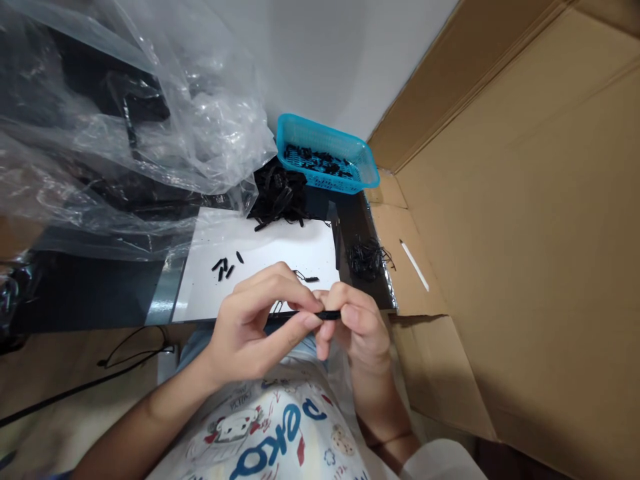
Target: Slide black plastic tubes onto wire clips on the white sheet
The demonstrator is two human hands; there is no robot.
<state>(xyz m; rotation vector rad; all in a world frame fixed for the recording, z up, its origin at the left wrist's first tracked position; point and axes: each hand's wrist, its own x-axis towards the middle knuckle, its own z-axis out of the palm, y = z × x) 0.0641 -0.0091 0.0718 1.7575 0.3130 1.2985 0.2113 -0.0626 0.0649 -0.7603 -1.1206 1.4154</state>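
Both hands meet in front of my chest, just past the near edge of the white sheet (270, 247). A small black stick-like piece (329, 315) is pinched between them. My left hand (265, 320) grips its left end between thumb and forefinger, where a thin dark strand or loop also shows. My right hand (357, 320) holds the right end, fingers curled around it. Another small black piece with a thin loop (311, 279) lies on the sheet just beyond the hands. Several short black pieces (225, 267) are scattered on the sheet's left part.
A blue plastic basket (327, 130) with many small black parts stands at the back. Beside it lies a heap of black strips (280, 190). Clear plastic bags (200, 127) cover the left. A tangle of black loops (367, 259), a white pen-like stick (414, 265) and cardboard (525, 220) are on the right.
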